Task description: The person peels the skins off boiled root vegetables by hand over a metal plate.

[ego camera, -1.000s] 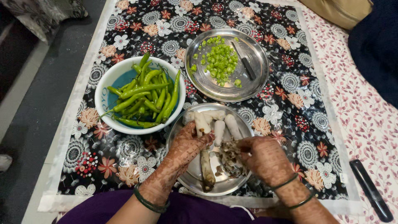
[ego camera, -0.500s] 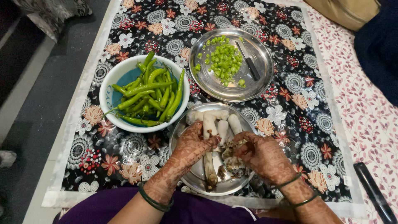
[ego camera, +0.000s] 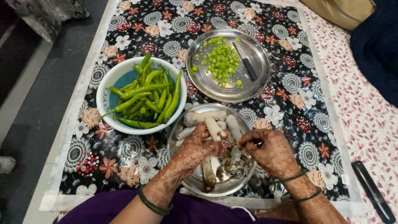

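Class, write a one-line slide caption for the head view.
Two hands, left hand and right hand, peel pale roots over a steel plate beside green chillies.

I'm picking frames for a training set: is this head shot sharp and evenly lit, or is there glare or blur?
Head view: mostly sharp and evenly lit, with soft shadows. Mild glare shows on the upper steel plate and the glossy mat. The left hand and right hand look slightly soft, the peels between them hard to make out.
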